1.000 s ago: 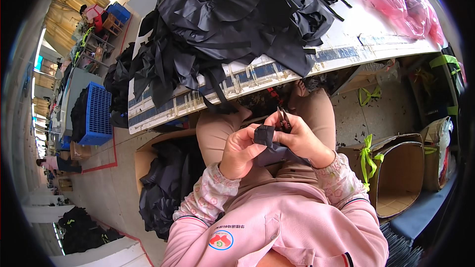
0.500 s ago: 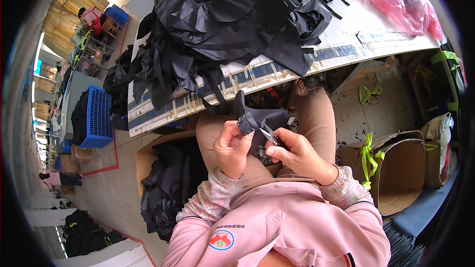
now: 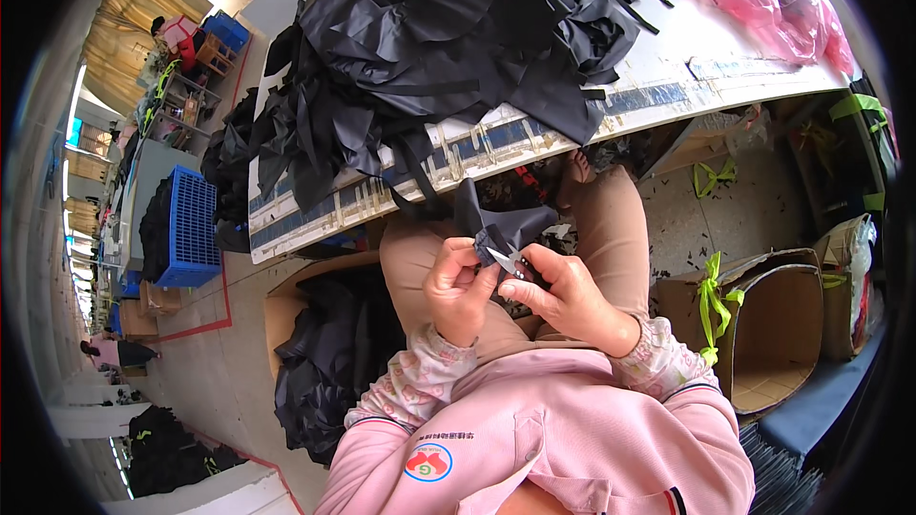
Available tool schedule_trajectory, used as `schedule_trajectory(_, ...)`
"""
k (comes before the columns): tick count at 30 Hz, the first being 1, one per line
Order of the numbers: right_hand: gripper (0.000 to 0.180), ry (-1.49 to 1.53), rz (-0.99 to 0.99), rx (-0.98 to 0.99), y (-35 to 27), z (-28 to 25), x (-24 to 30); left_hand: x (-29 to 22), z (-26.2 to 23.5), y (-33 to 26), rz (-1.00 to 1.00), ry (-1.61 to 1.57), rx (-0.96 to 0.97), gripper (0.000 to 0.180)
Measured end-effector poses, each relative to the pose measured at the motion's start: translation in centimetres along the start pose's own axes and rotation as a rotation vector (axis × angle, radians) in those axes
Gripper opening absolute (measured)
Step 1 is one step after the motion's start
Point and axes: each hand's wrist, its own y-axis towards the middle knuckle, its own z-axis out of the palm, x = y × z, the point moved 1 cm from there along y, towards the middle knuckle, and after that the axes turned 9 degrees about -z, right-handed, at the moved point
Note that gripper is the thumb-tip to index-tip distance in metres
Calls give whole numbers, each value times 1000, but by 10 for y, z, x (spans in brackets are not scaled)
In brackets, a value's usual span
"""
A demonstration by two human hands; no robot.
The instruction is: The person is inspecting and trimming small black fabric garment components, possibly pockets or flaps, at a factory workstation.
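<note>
Over my lap hangs a black fabric piece, its gathered edge pinched between the thumb and fingers of my left hand. My right hand is closed around small thread snips. The pale blades point left and lie against the gathered edge, close to my left fingertips. Most of the snips' handle is hidden in my right palm. Beyond my hands, a large heap of black fabric pieces covers much of the white table, with some straps hanging over the front edge.
At my left, a cardboard box holds more black fabric. An open carton with a yellow-green ribbon stands at my right. Pink plastic sheeting lies at the table's far right. Farther left are a blue crate and a distant person.
The snips have moved left, their blades now over the fabric's gathered edge. My left hand has shifted slightly right and down with the fabric, and the two hands are closer together.
</note>
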Motion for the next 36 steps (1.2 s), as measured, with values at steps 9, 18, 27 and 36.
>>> schedule_trajectory(9, 31, -38, -35, -41, 1, -1, 1, 1, 2, -3, -10, 11, 14, 15)
schedule_trajectory(18, 27, -30, -19, -44, -1, -4, 1, 1, 3, -4, -22, 29, 34, 15)
schedule_trajectory(27, 30, -42, -11, -40, -2, -6, -1, -2, -1, -4, -36, 73, 123, 13)
schedule_trajectory(36, 37, 130, 144, 121, -2, -36, 1, -10, -15, 16, -209, -96, 383, 12)
